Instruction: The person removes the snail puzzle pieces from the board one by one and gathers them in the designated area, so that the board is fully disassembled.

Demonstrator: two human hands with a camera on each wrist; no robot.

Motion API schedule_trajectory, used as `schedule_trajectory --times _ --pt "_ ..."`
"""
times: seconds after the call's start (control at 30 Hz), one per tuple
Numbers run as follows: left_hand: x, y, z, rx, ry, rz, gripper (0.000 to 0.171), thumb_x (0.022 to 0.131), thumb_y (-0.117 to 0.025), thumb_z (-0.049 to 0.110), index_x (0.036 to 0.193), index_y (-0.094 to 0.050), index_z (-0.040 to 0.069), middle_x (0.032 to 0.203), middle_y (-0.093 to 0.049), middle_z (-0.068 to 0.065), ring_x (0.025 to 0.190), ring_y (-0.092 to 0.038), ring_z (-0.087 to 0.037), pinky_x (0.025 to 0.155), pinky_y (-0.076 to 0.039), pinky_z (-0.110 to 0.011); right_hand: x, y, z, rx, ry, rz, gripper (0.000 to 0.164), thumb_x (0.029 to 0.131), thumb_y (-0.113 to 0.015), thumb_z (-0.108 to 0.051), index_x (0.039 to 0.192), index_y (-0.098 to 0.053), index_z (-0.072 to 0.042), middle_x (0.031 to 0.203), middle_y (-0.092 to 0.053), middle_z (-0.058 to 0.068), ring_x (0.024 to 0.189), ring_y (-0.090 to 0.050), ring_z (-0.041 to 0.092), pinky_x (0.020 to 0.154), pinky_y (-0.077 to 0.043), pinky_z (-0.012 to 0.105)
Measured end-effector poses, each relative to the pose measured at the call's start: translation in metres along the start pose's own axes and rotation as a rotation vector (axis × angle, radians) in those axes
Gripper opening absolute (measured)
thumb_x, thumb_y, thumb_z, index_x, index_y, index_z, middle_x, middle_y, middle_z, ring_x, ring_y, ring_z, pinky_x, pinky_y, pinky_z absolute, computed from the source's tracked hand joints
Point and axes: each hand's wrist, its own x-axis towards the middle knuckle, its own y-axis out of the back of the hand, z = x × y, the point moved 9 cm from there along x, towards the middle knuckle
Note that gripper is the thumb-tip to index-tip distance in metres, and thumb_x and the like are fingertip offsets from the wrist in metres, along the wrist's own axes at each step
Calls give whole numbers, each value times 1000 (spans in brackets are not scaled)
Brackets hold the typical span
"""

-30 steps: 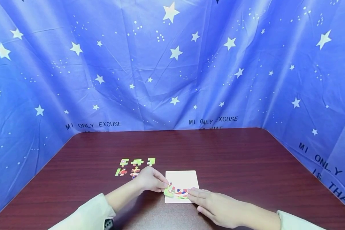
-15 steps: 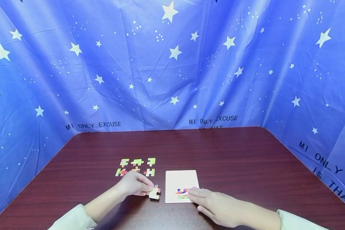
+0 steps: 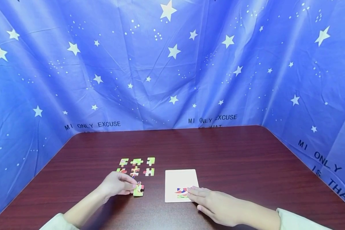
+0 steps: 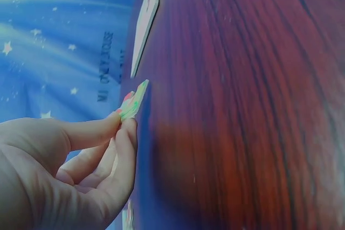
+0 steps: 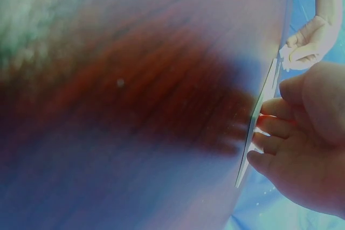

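Observation:
My left hand (image 3: 116, 184) pinches a green, white and red jigsaw piece (image 3: 138, 189) between thumb and fingers, left of the white puzzle board (image 3: 180, 179). In the left wrist view the same jigsaw piece (image 4: 133, 103) is seen nearly edge-on, tilted, at the fingertips. My right hand (image 3: 218, 204) rests with straight fingers on the board's lower right part. Joined pieces (image 3: 181, 191) in red, blue and green show on the board beside those fingertips; the fingers cover whatever lies under them. The right wrist view has the board (image 5: 256, 119) edge-on beneath the fingers.
Several loose jigsaw pieces (image 3: 136, 162) lie in two rows behind my left hand, which partly covers the front left one. All stand on a dark red wood-grain table (image 3: 233, 159). A blue star-printed curtain (image 3: 149, 64) hangs around its back and sides.
My left hand has carried the jigsaw piece from the board's lower left corner leftward, off the board and over the table. The right hand stays in place on the board.

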Motion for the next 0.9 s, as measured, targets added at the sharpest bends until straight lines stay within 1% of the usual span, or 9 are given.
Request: schedule_trajectory --times 0.2,0.37,0.53,0.63,0.73,0.9 --pt "-2 19 -9 -23 13 -29 26 83 -72 9 101 -69 -9 85 -73 0 78 -68 -10 76 -60 -30 1 0 1 4 -10 -7 43 105 -35 -26 143 -45 -9 148 -48 7 136 -47 24 106 -46 39" --pt "-3 34 -19 -45 28 -79 29 84 -71 10 105 -67 -10 86 -72 2 77 -67 -7 75 -59 -26 2 0 1 -1 -3 -5 43 105 -34 -26 143 -45 -9 148 -48 8 136 -47 24 106 -46 38" --pt "-4 44 -27 -62 34 -129 32 84 -71 11 107 -67 -11 89 -73 4 77 -66 -6 75 -59 -24 3 -1 1 3 -5 -11 43 105 -34 -26 143 -45 -9 148 -47 7 136 -47 24 106 -46 38" --pt "-3 50 -30 -63 37 -135 30 84 -71 11 107 -67 -10 90 -73 4 79 -66 -5 76 -59 -26 3 -1 1 7 -13 -15 43 105 -34 -27 144 -44 -10 149 -47 7 136 -47 24 106 -46 38" --pt "-3 57 -33 -83 53 -129 27 85 -70 10 105 -68 -7 93 -73 4 81 -66 -6 78 -59 -28 3 -2 2 12 -20 -19 44 105 -33 -27 144 -44 -11 149 -46 6 137 -46 23 107 -45 38" --pt "-3 67 -37 -96 68 -120 23 86 -69 10 104 -70 -5 94 -74 4 81 -67 -6 78 -59 -27 1 -2 2 19 -23 -19 44 105 -33 -28 144 -43 -10 149 -46 6 137 -46 23 106 -46 38"
